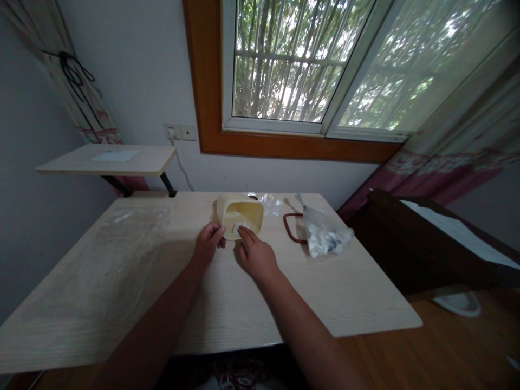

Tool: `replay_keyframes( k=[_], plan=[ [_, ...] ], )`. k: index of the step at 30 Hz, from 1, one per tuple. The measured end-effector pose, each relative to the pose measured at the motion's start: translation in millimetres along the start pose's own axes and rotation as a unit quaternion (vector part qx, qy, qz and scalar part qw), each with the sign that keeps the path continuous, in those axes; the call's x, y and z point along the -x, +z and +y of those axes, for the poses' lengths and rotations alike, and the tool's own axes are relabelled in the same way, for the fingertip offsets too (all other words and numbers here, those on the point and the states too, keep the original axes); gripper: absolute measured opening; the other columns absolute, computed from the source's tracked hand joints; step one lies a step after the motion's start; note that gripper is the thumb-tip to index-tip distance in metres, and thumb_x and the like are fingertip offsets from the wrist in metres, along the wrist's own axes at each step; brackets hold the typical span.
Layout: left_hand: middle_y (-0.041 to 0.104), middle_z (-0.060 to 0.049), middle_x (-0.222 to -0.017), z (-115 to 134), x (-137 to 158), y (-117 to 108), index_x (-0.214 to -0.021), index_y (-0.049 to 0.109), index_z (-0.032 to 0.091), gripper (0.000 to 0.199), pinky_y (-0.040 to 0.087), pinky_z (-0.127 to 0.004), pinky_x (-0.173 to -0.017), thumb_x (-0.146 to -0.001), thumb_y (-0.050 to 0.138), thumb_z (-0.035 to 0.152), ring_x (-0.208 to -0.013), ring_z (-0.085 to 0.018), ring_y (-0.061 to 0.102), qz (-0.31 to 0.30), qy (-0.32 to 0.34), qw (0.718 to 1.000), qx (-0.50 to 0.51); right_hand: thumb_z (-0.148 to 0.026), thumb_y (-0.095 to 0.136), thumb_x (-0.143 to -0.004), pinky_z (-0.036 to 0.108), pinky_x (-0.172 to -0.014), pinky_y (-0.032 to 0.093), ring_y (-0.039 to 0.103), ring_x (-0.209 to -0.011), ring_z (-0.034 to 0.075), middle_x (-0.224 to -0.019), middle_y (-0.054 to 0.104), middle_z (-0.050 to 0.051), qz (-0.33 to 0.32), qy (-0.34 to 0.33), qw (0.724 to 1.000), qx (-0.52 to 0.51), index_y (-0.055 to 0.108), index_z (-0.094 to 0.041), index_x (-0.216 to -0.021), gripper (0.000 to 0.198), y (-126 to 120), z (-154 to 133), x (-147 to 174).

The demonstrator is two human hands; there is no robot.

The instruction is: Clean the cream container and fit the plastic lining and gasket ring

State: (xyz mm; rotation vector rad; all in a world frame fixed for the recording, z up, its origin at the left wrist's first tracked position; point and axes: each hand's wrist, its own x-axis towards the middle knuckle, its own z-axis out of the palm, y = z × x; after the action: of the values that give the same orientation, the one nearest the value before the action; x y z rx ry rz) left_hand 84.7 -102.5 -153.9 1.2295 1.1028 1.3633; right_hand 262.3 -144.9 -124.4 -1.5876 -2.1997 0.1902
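A cream plastic container (252, 212) lies tipped on the table with its opening turned toward me. My left hand (209, 242) is closed on the left lower edge of its rim. The fingers of my right hand (259, 255) reach into the opening near the lower rim, held close together. At their tips is a small white piece (236, 227), possibly folded cloth or tissue, against the inner wall. Part of it is hidden by the fingers.
To the right, a clear plastic bag (327, 233) with small parts inside lies beside a brown loop-shaped handle (289, 227). A clear plastic sheet (117, 260) covers the table's left side. A raised shelf (150, 160) stands at back left; the table (365, 303) ends at right.
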Motion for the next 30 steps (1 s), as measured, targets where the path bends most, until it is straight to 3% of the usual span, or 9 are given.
replay_keyframes(
  k=[8,17,21,30],
  plan=[
    [0.060,0.003,-0.058,7.1,3.9,2.2,-0.078,0.055,0.021,0.033,0.045,-0.024,-0.056,-0.084,0.067,0.051,-0.054,-0.012,0.056,-0.005,-0.003,1.000,0.009,-0.021,0.048,-0.095,0.033,-0.104,0.053,0.059,-0.129,0.019,-0.156,0.047,0.006,-0.005,-0.074,0.995,-0.060,0.044,-0.022,-0.151,0.057,2.2,-8.6,2.0],
    [0.060,0.003,-0.059,6.3,1.2,0.6,-0.077,0.056,0.020,0.033,0.043,-0.024,-0.055,-0.085,0.065,0.050,-0.052,-0.012,0.055,0.001,0.005,1.000,0.001,-0.041,0.046,-0.102,0.036,-0.098,0.056,0.066,-0.119,0.022,-0.150,0.055,0.007,0.034,0.004,0.999,-0.017,0.053,-0.023,-0.143,0.045,-0.1,0.3,-0.4],
    [0.060,0.003,-0.059,6.9,1.1,0.2,-0.078,0.056,0.020,0.033,0.043,-0.024,-0.055,-0.086,0.065,0.050,-0.052,-0.012,0.055,0.001,0.004,1.000,0.001,-0.041,0.040,-0.106,0.037,-0.099,0.056,0.065,-0.121,0.021,-0.148,0.056,0.009,0.039,0.012,0.999,-0.016,0.055,-0.022,-0.141,0.043,1.7,1.9,-1.4],
    [0.059,0.003,-0.059,8.9,1.4,-0.3,-0.077,0.056,0.020,0.034,0.043,-0.024,-0.056,-0.084,0.066,0.052,-0.055,-0.012,0.054,0.010,0.007,1.000,0.022,-0.039,0.043,-0.105,0.033,-0.105,0.052,0.059,-0.130,0.019,-0.152,0.053,0.008,0.022,-0.072,0.995,-0.061,0.049,-0.022,-0.147,0.046,2.0,-6.0,1.7]
  ],
)
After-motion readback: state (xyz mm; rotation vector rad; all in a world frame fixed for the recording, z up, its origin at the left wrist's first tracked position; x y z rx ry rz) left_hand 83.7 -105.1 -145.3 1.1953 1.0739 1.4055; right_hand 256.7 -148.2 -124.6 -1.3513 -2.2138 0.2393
